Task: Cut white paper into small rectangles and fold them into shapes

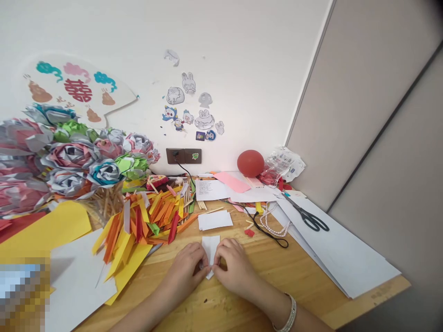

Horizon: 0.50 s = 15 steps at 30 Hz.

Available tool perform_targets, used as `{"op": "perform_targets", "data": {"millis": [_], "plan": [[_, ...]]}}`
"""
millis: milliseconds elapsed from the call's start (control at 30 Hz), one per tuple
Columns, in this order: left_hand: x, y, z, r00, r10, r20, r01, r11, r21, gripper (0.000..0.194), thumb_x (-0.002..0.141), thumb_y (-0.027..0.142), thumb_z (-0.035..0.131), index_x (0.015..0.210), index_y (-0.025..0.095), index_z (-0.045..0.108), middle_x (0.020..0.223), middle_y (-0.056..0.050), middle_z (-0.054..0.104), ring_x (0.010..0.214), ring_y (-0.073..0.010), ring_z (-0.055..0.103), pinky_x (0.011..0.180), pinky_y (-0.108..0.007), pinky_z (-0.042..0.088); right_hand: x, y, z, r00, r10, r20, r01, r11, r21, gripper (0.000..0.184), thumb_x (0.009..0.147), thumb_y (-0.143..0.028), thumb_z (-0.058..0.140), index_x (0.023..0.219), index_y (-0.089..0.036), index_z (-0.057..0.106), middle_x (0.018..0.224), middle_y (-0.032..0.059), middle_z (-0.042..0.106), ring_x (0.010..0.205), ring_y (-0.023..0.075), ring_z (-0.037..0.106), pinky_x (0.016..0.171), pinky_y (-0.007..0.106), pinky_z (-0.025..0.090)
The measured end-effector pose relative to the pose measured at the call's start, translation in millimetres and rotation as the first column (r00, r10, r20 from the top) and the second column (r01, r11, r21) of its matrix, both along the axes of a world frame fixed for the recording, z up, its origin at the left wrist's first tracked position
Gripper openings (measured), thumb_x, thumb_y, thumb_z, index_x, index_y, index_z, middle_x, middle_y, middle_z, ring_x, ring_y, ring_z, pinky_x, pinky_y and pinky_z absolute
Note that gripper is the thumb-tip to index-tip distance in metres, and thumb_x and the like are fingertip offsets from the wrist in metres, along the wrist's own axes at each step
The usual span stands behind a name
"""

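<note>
Because both hands meet over one small white paper slip, the quality of the work seems to rest in the fingertips: the left hand point(189, 263) and the right hand point(232, 265) are each drawn into a narrow pinch, thumb against fingers, at the slip's near end. The white paper slip point(212, 244) lies between them on the wooden table point(207, 310), its far end sticking out beyond the fingers; how its underside is folded cannot be told. To handle it well, I would match the long edges first, press evenly from both sides, and run a thumb firmly along any crease against the hard tabletop, since thin paper like this probably skews if one hand pulls more. Just beyond lies a white slip stack point(215, 220), best left square and clear of the knuckles. To the left, the heap of folded coloured strips point(155, 214) sits near enough that a wide elbow might brush it. To the right lie a black cord point(286, 244) and a bead string point(277, 229), with scissors point(310, 219) farther off on white sheets point(341, 246).
</note>
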<state>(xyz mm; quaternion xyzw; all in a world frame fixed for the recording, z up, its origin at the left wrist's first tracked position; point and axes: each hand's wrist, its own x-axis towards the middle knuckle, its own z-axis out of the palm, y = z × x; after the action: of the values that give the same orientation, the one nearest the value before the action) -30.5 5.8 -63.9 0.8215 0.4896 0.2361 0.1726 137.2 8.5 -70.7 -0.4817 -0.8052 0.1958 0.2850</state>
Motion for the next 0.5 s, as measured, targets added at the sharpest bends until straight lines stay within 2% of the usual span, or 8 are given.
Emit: {"op": "perform_targets", "data": {"millis": [67, 233, 500], "plan": [[-0.2, 0.1, 1.2, 1.000, -0.003, -0.001, 0.003, 1.000, -0.011, 0.012, 0.079, 0.023, 0.057, 0.067, 0.020, 0.054, 0.075, -0.003, 0.059, 0.075, -0.0203, 0.053, 0.066, -0.030, 0.040, 0.3, -1.6, 0.1, 1.000, 0.006, 0.000, -0.006, 1.000, 0.003, 0.014, 0.069, -0.018, 0.067, 0.071, -0.020, 0.053, 0.086, 0.0007, 0.054, 0.089, 0.0196, 0.047, 0.079, 0.032, 0.034], [-0.1, 1.9, 2.6, 1.000, -0.006, -0.001, 0.006, 1.000, -0.031, 0.011, 0.076, 0.019, 0.057, 0.066, 0.019, 0.053, 0.075, -0.003, 0.059, 0.076, -0.0203, 0.054, 0.068, -0.031, 0.040, 0.4, -5.1, -0.8, 0.999, 0.003, 0.051, -0.004, 1.000, 0.024, 0.027, 0.065, -0.025, 0.072, 0.083, -0.021, 0.051, 0.093, 0.0013, 0.052, 0.094, 0.0217, 0.045, 0.081, 0.034, 0.034], [-0.4, 4.8, 0.7, 1.000, -0.024, -0.002, 0.024, 0.999, -0.040, 0.011, 0.075, 0.021, 0.057, 0.066, 0.020, 0.051, 0.075, -0.001, 0.059, 0.077, -0.0193, 0.054, 0.069, -0.030, 0.040, -0.3, -4.5, 0.9, 0.996, 0.017, 0.086, -0.012, 0.998, -0.054, 0.035, 0.065, -0.028, 0.072, 0.095, -0.024, 0.054, 0.099, 0.0015, 0.050, 0.098, 0.0223, 0.043, 0.085, 0.035, 0.032]]}}
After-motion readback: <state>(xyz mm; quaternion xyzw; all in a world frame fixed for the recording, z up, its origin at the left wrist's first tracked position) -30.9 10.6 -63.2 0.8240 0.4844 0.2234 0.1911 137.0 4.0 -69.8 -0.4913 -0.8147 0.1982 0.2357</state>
